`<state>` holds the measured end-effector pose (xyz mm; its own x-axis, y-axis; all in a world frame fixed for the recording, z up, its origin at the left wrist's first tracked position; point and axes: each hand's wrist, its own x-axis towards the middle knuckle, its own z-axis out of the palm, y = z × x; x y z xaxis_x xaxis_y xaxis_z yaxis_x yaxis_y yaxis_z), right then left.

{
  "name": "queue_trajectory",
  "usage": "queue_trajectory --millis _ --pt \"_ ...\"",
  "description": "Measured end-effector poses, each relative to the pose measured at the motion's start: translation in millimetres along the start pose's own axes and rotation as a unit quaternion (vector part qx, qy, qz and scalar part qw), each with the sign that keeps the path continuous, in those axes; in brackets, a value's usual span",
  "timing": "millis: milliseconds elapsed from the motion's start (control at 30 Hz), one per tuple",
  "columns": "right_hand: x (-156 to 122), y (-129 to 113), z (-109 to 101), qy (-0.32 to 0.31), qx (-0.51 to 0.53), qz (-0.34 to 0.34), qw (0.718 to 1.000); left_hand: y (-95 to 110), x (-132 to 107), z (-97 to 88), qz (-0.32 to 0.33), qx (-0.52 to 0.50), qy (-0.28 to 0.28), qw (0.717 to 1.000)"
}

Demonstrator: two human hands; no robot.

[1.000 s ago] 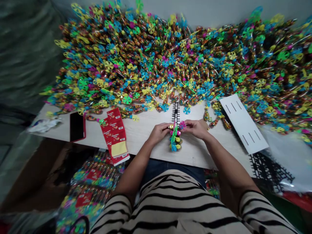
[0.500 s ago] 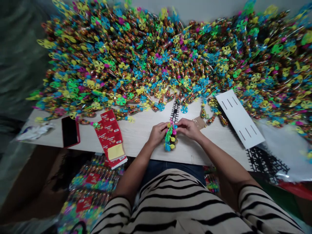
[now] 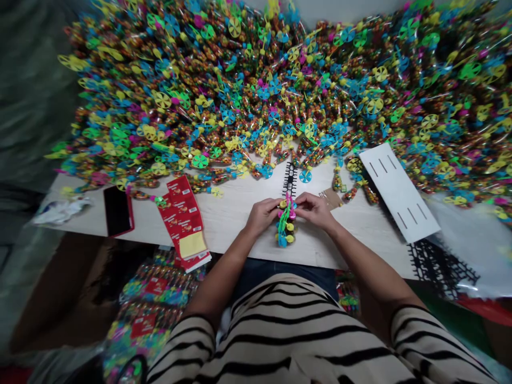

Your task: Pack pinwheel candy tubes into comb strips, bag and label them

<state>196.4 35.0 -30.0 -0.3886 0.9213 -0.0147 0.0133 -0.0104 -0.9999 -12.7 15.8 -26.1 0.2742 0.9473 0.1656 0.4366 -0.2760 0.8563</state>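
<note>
At the table's near edge, my left hand is closed on the left side of a small bunch of candy toys with green, pink, yellow and blue plastic tops. My right hand pinches the same bunch from the right, its fingertips by a blue and a pink piece. Just beyond the bunch, a black toothed plastic strip lies on the table, its near end hidden by the toys. Which single toy each set of fingers grips is too small to tell.
A huge heap of candy toys covers the back of the table. Red printed cards and a phone lie left. Right are a slotted white board, more black strips and clear plastic. Packed bags sit below.
Both hands stay on the bunch, with the fingers shifted only slightly. The whole view has moved a little; the table items keep their places.
</note>
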Motion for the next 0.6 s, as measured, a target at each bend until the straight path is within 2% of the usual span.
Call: queue_trajectory --millis 167,300,467,600 --pt "1.7 -3.9 -5.0 -0.015 0.001 0.012 1.000 0.2 -1.5 2.8 -0.007 -0.020 -0.006 1.000" --pt "0.1 -8.7 -6.8 -0.023 -0.003 0.004 1.000 2.4 -2.4 1.5 -0.010 -0.030 -0.032 0.999" --pt "0.4 -10.3 -12.8 -0.053 0.022 0.062 0.996 8.0 -2.0 -3.2 -0.026 -0.012 -0.068 0.997" --pt "0.1 -11.4 -19.7 -0.082 0.031 0.082 0.993 13.2 -2.6 -0.3 -0.028 -0.021 -0.070 0.997"
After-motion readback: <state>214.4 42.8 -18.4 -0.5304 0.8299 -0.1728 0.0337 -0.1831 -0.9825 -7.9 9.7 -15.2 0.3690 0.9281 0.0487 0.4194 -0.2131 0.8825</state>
